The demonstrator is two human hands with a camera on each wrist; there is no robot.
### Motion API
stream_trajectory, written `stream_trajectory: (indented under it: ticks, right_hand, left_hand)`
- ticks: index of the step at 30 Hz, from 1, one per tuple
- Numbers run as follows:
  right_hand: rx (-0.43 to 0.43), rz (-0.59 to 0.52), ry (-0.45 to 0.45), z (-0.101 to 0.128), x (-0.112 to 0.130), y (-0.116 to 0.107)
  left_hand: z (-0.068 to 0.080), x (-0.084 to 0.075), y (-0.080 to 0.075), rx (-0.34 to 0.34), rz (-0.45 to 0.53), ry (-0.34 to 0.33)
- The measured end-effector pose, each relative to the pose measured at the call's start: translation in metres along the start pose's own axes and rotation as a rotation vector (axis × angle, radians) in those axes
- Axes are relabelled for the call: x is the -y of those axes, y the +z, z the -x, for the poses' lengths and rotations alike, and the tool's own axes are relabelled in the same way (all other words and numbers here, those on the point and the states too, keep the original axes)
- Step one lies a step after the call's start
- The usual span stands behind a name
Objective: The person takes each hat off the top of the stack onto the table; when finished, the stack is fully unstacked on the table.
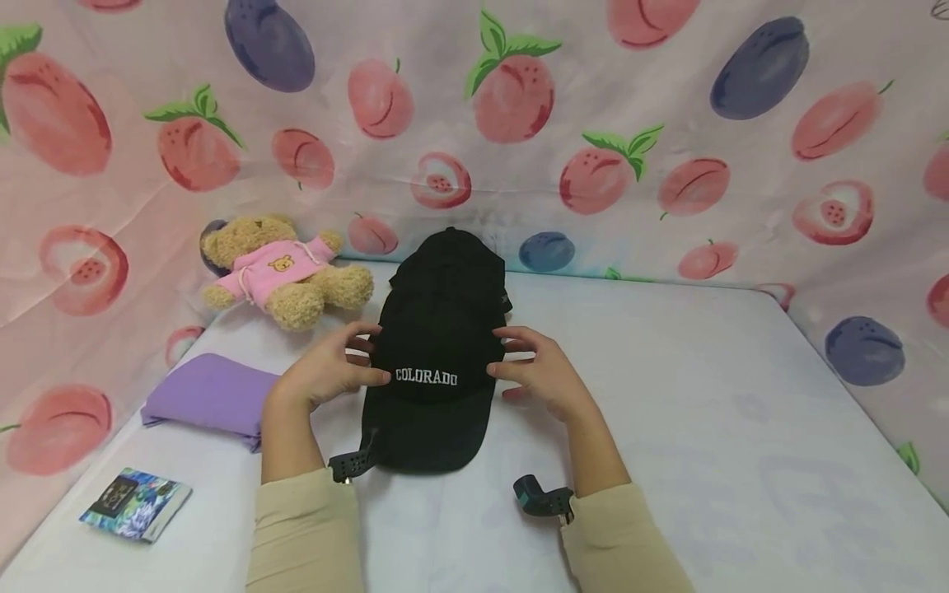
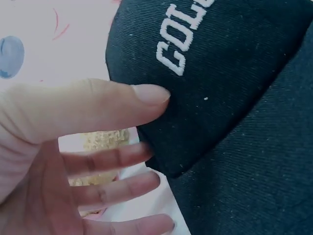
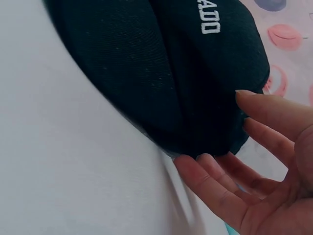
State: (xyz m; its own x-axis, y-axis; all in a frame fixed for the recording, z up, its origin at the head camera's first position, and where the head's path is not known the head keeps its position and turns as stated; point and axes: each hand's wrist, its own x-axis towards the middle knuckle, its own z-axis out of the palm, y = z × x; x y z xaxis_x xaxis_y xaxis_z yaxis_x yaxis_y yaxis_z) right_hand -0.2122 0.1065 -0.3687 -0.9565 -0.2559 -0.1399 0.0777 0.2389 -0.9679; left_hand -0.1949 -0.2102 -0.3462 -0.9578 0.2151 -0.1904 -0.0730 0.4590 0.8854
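Observation:
A black cap (image 1: 437, 329) with white "COLORADO" lettering lies on the white surface, its brim towards me. My left hand (image 1: 334, 371) is at the cap's left side, fingers spread and fairly straight. In the left wrist view the thumb tip touches the cap (image 2: 234, 98) just below the lettering, and the left hand (image 2: 73, 147) holds nothing. My right hand (image 1: 541, 375) is at the cap's right side. In the right wrist view the right hand (image 3: 254, 181) has straight fingers, their tips against the cap's (image 3: 161, 63) lower edge.
A teddy bear (image 1: 282, 268) in a pink top lies at the back left. A folded purple cloth (image 1: 211, 395) and a small printed packet (image 1: 135, 504) lie at the left. Fruit-print fabric walls (image 1: 667, 123) enclose the white surface (image 1: 704, 428).

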Motion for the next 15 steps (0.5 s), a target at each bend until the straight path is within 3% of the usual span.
stream_trajectory:
  ticks: [15]
  right_hand:
    - [-0.042,-0.039,0.031,-0.003,-0.005,0.013]
  left_hand:
    - [-0.004,0.0,0.006,-0.027,-0.043,-0.006]
